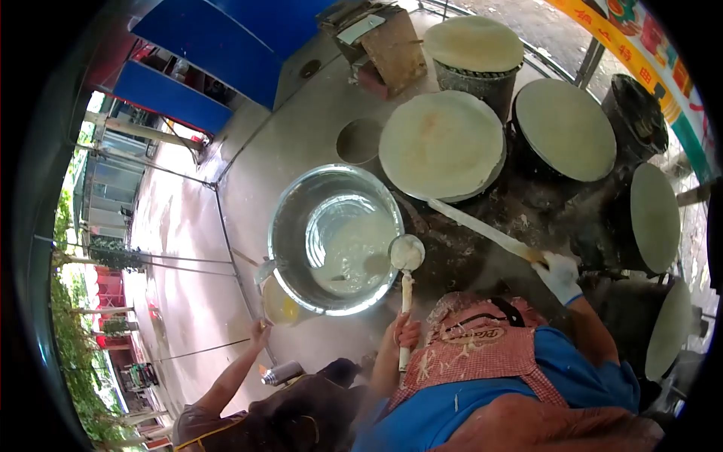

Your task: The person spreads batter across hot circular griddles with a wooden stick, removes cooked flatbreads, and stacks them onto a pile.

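The ladle [407, 282] extends forward from the left hand [407, 331], its bowl full of pale batter [409, 251] at the near-right rim of the metal basin [289, 215]; the pale wooden paddle [482, 231] slants forward and leftward from the right hand [561, 276], its tip at the near edge of a large round pale sheet [440, 143]; the paddle's butt is hidden in the white glove, and whether its tip slips under the sheet is hard to tell; the left fingers wrap bare around the ladle's handle; the gloved right hand is clenched around the paddle's near end.
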`<state>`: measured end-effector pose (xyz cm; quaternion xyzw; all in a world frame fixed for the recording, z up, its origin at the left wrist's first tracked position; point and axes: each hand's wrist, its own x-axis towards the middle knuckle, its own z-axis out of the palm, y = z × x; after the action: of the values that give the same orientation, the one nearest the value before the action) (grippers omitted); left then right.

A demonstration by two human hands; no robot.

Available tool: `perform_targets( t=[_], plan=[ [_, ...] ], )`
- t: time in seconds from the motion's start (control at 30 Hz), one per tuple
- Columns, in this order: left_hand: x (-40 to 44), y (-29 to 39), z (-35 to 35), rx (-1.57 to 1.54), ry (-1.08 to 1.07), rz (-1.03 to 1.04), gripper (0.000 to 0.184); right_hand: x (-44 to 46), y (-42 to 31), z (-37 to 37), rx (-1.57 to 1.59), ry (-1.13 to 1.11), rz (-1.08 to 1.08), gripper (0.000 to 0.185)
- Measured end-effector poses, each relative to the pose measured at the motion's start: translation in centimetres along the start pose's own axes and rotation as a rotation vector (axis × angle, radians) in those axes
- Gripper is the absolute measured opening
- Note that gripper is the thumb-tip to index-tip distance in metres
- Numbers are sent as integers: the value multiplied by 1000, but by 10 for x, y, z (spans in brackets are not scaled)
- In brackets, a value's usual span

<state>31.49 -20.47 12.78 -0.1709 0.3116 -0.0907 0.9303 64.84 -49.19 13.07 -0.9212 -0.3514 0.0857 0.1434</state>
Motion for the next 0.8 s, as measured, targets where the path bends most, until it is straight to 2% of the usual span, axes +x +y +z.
perform_targets(
  t=[0.07,0.1,0.13,0.2,0.27,0.47,0.5,0.57,0.63,0.7,0.73,0.77,0.8],
  plan=[
    [0,-9,15,31,74,148,40,43,-24,13,-28,44,-111,46],
    [6,-7,-6,-40,-59,71,30,69,-31,29,-44,-37,-98,46],
    [8,-4,-21,-59,-124,38,29,94,-50,33,-82,21,-203,39],
    [7,-8,-40,-57,-162,63,28,143,-81,49,-192,83,-385,32],
    [3,-9,-54,-25,-156,104,26,190,-101,57,-210,47,-575,34],
    [-11,2,-86,64,-84,182,25,230,-184,78,-186,-102,-521,47],
    [-10,6,-89,80,-76,185,26,238,-188,88,-166,-66,-555,38],
    [-12,17,-93,108,-50,196,26,262,-190,96,-166,-142,-541,33],
    [-7,21,-101,146,-17,216,27,283,-193,73,-184,-189,-534,27],
    [3,31,-106,179,-5,249,29,332,-194,40,-50,-145,-504,30],
    [15,45,-125,77,-198,174,30,353,-197,9,2,-48,-502,31],
    [17,43,-108,106,-143,172,27,373,-200,-28,53,46,-501,32],
    [16,34,-76,130,-90,172,31,400,-201,-60,-11,38,-514,33]
  ],
)
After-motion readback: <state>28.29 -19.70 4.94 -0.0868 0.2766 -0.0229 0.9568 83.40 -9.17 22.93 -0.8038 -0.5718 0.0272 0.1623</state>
